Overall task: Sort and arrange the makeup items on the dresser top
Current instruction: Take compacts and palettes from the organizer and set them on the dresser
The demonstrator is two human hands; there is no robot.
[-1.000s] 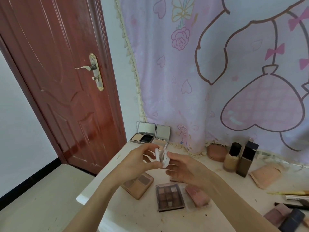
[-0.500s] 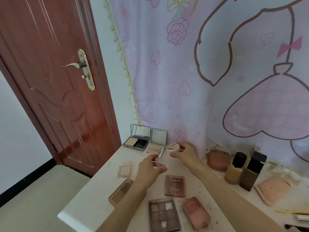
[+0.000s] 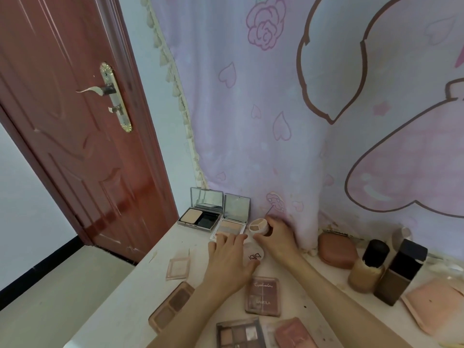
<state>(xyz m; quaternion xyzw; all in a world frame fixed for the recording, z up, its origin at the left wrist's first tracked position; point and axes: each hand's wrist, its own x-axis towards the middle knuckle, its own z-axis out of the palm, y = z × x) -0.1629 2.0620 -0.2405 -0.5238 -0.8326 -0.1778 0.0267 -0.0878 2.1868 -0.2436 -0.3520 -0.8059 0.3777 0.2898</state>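
My right hand [image 3: 276,237] grips a small round white pot [image 3: 258,226] with tan colour segments, set against the curtain beside two open mirrored compacts [image 3: 200,216] [image 3: 232,221]. My left hand [image 3: 228,262] lies flat on the white dresser top [image 3: 125,315], its fingers straight, resting on the pot's round white lid [image 3: 254,254]. Closed palettes [image 3: 262,295] [image 3: 172,306] and an open eyeshadow palette [image 3: 238,334] lie nearer me.
A small clear square case [image 3: 177,268] lies left of my left hand. A brown round compact [image 3: 337,251], two foundation bottles [image 3: 369,266] [image 3: 400,271] and a pink pouch [image 3: 434,305] stand at the right. A red door [image 3: 75,134] is at the left, beyond the dresser's edge.
Both hands moved away from me toward the curtain. The right hand set the open pot down beside the compacts; the left hand lowered the lid onto the dresser and flattened over it.
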